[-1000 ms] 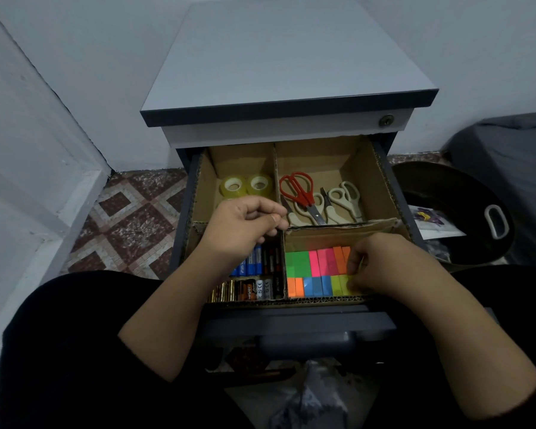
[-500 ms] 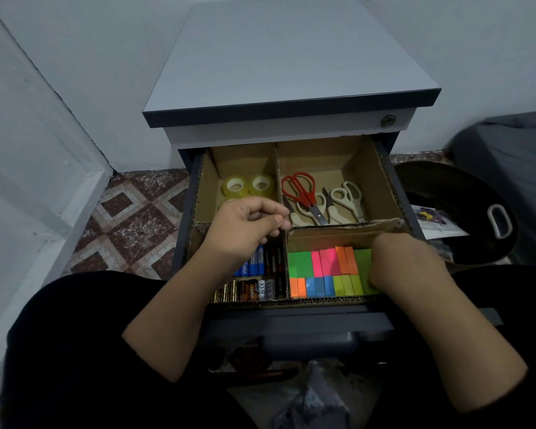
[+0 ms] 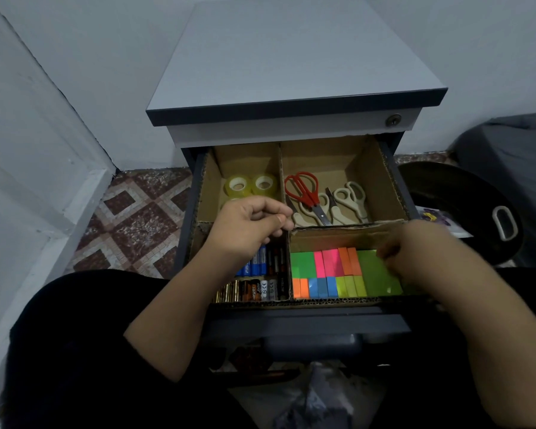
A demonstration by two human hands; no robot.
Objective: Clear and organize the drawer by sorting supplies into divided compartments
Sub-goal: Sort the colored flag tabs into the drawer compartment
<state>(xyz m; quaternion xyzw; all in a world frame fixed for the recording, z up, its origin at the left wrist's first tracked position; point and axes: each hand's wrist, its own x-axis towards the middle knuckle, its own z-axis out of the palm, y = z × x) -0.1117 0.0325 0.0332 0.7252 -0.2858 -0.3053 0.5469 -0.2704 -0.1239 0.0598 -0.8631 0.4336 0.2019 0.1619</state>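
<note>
Right hand (image 3: 415,255), lower right of frame: fingers curled, tips on the right edge of the large green sticky pad (image 3: 376,274); whether it pinches the pad I cannot tell. Pad lies flat in the near-right compartment, long axis running near to far, just left of that hand. Left hand (image 3: 248,227), loosely curled, holds nothing visible above the batteries (image 3: 260,274). Farther back: scissors (image 3: 310,196), tape rolls (image 3: 251,184).

Right hand (image 3: 415,252) touches green sticky notes (image 3: 378,274) in drawer (image 3: 396,184).
</note>
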